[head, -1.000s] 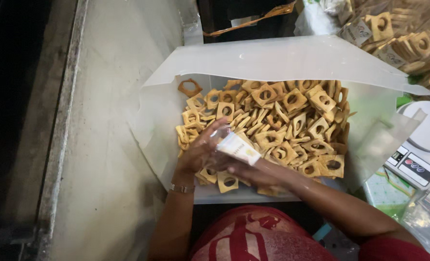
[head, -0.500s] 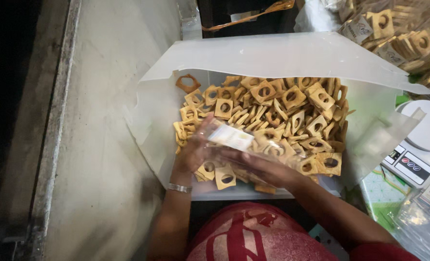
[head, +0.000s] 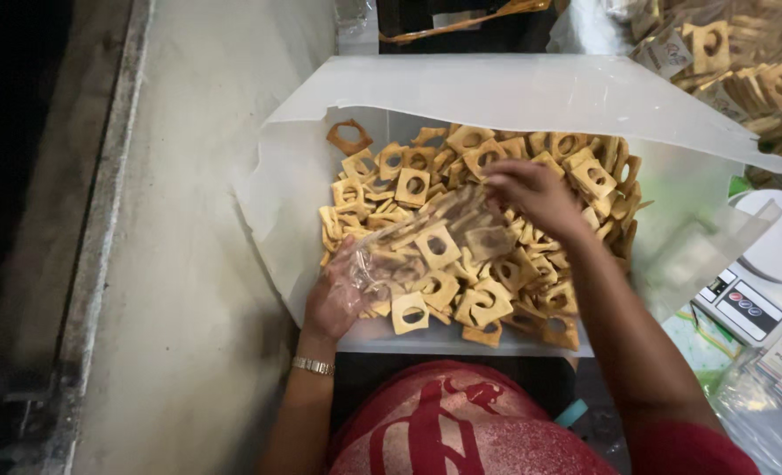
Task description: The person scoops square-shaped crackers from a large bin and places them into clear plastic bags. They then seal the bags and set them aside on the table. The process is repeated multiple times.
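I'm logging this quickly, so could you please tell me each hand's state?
Left hand: closed on the clear plastic bag.
Right hand: fingers pinching the bag's other end.

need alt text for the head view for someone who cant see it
Seen from above, the left hand holds an open clear plastic bag while the right hand reaches into a lined box of square, holed crackers. A scale sits to the right.

Over the heap of square crackers (head: 496, 220) the lined bin (head: 303, 229) lies open from above; its plastic flap (head: 514, 92) bars the far side. A clear bag (head: 426, 242) spans the near left corner. Bare concrete (head: 206, 220) stretches left; a scale (head: 760, 281) crowds the right
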